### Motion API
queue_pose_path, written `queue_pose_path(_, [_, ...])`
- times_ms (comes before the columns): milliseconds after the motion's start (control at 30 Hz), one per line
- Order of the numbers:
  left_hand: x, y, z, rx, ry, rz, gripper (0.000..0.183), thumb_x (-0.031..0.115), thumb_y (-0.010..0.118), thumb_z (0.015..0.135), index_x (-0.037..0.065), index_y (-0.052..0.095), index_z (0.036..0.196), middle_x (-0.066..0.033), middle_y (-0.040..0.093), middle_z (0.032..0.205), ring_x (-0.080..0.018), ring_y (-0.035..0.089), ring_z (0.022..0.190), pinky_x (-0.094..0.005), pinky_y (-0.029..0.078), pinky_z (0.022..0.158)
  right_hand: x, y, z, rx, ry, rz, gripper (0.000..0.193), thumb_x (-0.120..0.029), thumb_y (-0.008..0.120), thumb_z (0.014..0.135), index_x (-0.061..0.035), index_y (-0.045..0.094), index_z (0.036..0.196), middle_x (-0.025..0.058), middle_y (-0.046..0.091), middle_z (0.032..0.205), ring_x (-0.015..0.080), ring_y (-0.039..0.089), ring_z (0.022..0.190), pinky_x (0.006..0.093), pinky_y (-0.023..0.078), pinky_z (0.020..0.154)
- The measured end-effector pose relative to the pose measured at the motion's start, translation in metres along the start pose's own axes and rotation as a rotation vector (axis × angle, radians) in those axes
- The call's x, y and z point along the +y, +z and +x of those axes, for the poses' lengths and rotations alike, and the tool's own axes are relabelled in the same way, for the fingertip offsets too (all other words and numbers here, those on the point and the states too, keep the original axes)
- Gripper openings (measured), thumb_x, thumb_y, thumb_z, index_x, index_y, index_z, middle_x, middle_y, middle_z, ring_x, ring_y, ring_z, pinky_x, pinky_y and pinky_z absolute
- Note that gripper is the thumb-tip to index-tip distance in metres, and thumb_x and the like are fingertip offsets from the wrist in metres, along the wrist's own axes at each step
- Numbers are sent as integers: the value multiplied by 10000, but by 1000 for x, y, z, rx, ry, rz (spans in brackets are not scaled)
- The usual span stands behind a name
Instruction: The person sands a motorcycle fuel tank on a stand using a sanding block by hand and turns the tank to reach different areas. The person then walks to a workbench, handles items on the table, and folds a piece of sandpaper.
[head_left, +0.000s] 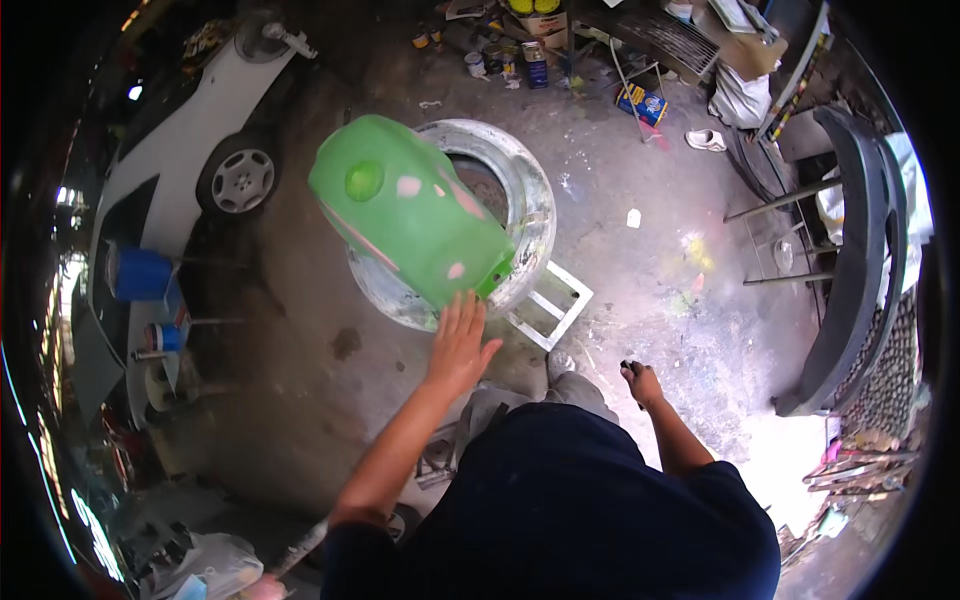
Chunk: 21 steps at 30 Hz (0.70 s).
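A green motorcycle fuel tank (pixel 410 235) with several pink filler patches lies on a worn, white-smeared tyre (pixel 535 200) in front of me. Its round filler spot faces up near the far left end. My left hand (pixel 460 345) reaches to the tank's near end, palm down, with the fingers stretched out flat at its edge. Away from the tank, low on the right, my right hand (pixel 645 385) is closed around a small dark object (pixel 627 368) whose kind I cannot make out.
A white metal frame (pixel 572 305) sticks out from under the tyre. To the left stands a white car with its wheel (pixel 240 178) showing, and a blue bucket (pixel 140 274). A dark bumper (pixel 850 270) rests on a stand at right. Cans (pixel 536 70) and a white shoe (pixel 706 140) lie farther back.
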<state>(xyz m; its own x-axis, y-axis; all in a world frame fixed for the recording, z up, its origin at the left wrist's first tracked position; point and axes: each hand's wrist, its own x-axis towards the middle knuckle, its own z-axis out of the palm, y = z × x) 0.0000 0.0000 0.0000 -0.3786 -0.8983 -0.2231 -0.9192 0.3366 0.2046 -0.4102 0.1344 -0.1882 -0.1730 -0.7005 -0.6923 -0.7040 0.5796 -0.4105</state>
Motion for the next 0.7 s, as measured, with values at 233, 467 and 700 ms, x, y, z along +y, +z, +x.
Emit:
queue_pose_path(233, [-68,-73,112,101,431,501,840,530,571,985,-39,358,1566,-200,248,1692,-331,206,1580,-512,145,1289,-78,36,-12,219,-212,268,527,-391,632,1005,-11,607,1369,301,599,1323,446,588,1239,464,475,1060])
queue_pose_path(467, [-124,-95,93,9,782,714,852,542,585,967,4,349,1584,-151,266,1696,-282,188,1589,-514,135,1293,-236,63,-56,471,-316,593,523,-325,700,972,4,600,1366,272,610,1318,421,596,1219,445,476,1054])
queue_pose_path(700, [-173,-131,75,-40,1025,650,788,502,626,956,13,425,1541,-159,328,1665,-307,234,1572,-522,174,1283,-419,101,-72,856,-453,726,504,-236,756,910,0,587,1322,242,612,1301,424,572,1222,472,448,1067])
